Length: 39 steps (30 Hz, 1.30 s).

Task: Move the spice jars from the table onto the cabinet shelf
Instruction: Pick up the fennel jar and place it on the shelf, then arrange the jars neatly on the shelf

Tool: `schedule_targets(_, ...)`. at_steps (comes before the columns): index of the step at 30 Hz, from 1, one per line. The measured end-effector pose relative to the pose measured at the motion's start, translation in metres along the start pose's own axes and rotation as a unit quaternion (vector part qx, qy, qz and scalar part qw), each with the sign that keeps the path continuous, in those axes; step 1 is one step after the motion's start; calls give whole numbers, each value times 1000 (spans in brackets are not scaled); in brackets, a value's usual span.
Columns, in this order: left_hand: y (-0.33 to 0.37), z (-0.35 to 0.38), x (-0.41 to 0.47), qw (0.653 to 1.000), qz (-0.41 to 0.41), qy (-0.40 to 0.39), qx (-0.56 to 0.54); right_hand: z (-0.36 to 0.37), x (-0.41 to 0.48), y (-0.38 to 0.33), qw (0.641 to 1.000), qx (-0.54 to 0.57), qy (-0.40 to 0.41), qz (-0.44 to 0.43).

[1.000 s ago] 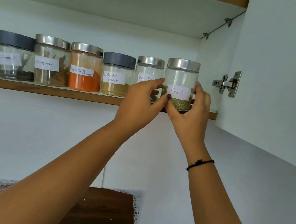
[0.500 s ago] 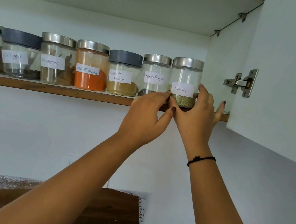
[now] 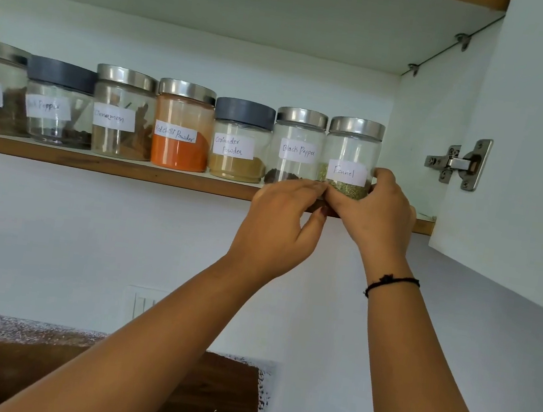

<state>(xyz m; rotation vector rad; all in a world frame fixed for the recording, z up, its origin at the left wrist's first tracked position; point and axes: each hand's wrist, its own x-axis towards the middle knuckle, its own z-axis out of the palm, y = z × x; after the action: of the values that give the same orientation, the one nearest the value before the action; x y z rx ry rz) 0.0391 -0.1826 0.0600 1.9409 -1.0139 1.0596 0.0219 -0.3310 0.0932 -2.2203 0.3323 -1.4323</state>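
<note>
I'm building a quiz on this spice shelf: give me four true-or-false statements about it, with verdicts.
1. The right hand grips the Fennel jar. True.
2. The Coriander Powder jar stands between the Red Chilli Powder jar and the Black Pepper jar. True.
3. The Coriander Powder jar has a silver lid. False: its lid is dark grey.
4. The Fennel jar is leftmost in the row. False: it is rightmost.

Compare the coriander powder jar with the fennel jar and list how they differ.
Lid: coriander powder jar dark grey, fennel jar shiny metal. Contents: coriander powder jar tan powder, fennel jar greenish bits. Contact: coriander powder jar untouched, fennel jar gripped by the right hand. Both are clear, white-labelled, upright on the shelf.
</note>
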Motion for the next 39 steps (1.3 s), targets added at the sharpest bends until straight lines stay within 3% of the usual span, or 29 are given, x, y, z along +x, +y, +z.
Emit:
schedule_targets(6, 4, -9, 1, 1000, 0, -29, -4, -5, -1, -5, 999, -23, -38, 11)
schedule_targets(11, 0, -30, 0, 995, 4, -88, -46, -5, -11, -7, 1000, 16, -10, 4)
schedule_targets(18, -12, -65, -15, 997, -27, -36, -66, -8, -31, -21, 995, 12, 99, -16)
schedule_targets(27, -42, -134, -38, 996, -61, -30, -63, -8, -25, -24, 999, 31, -1, 40)
schedule_targets(30, -70, -171, -51, 996, -74, -21, -43, -9, -36, -39, 996, 46, 32, 64)
schedule_targets(34, -111, -228, -65, 995, -98, 14, -23, 13, -72, -100, 987, 51, 155, -8)
schedule_targets(39, -158, -296, -78, 991, -122, 41, -33, 74, -120, -209, 977, 132, 113, -125)
